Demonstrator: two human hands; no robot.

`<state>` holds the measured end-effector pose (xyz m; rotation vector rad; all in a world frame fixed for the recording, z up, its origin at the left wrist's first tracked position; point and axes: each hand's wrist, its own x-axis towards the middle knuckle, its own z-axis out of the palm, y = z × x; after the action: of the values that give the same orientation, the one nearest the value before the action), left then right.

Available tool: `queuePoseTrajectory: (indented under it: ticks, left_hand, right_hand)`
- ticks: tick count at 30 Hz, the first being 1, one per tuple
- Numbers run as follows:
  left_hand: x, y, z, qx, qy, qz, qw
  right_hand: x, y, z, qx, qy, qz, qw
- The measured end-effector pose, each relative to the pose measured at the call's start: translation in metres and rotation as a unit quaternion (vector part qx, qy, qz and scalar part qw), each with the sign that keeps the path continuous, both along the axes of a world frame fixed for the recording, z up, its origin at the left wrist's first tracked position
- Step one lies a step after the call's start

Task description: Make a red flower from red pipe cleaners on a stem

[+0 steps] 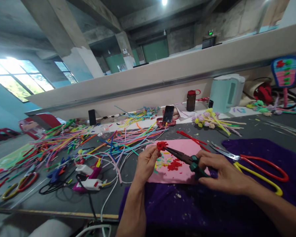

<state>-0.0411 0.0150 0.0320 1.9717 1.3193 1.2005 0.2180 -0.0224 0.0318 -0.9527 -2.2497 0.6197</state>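
My left hand (148, 162) pinches a small red fuzzy flower-like piece (162, 145), which looks made of pipe cleaner. Wrapped around the dark green handles of long-nose pliers (180, 155) is my right hand (215, 169). The pliers' tips touch or almost touch the red piece; whether they grip it I cannot tell. Below both hands lies a pink sheet (160, 177) with small yellow, green and white bits. A heap of red fuzzy bits (174, 165) rests on it. Red pipe cleaners (193, 140) lie across the sheet's far right corner.
Red-and-yellow-handled scissors (259, 161) lie right on a purple cloth (224, 210). Another pair of scissors (27, 182), a blue glue gun (56, 172) and plugs with cables (90, 182) are left. Many pipe cleaners (118, 138) spread behind. A phone (168, 114) and kettle (224, 92) stand at the back.
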Motion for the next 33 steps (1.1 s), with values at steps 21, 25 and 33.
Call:
queuePoseTrajectory:
  ticks: [21,25,33]
  left_hand:
    - [-0.0029,0.0006,-0.0005,-0.001,0.003,0.001,1.0]
    - [-0.0038,0.0006,-0.0007,-0.013,0.009,0.005,1.0]
    - [-0.0047,0.0004,-0.0002,-0.012,0.002,-0.009,1.0]
  right_hand:
    - [0.0011,0.0016,-0.0014,-0.006,0.009,0.006,1.0]
    - [0.0015,0.0016,0.0,-0.034,0.015,0.017,0.999]
    - [0.006,0.0043,0.0015,-0.185,0.088,0.049,0.978]
